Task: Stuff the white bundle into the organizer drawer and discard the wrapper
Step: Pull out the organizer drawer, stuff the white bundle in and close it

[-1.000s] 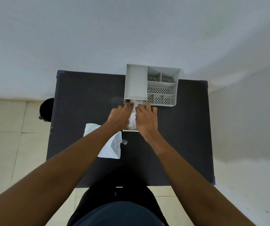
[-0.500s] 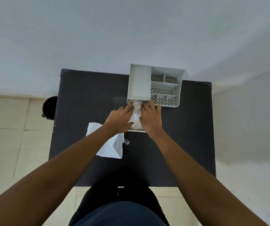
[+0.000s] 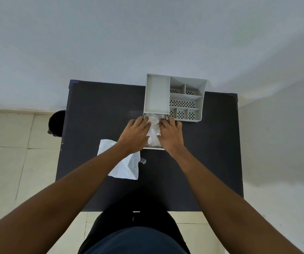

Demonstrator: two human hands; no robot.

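A grey desk organizer (image 3: 185, 99) stands at the far side of the black table (image 3: 96, 110). Its drawer (image 3: 154, 148) is pulled out toward me. The white bundle (image 3: 154, 132) lies inside the drawer. My left hand (image 3: 135, 133) and my right hand (image 3: 170, 135) press flat on the bundle from either side, fingers spread, covering much of it. The white wrapper (image 3: 123, 165) lies flat on the table to the left, partly under my left forearm.
A black bin (image 3: 55, 123) stands on the tiled floor by the table's left edge. A small clear scrap (image 3: 143, 160) lies beside the wrapper. A white wall runs behind and to the right of the table.
Both hands have stayed on the bundle in the drawer, shifting slightly as they press it down. The wrapper has not moved.
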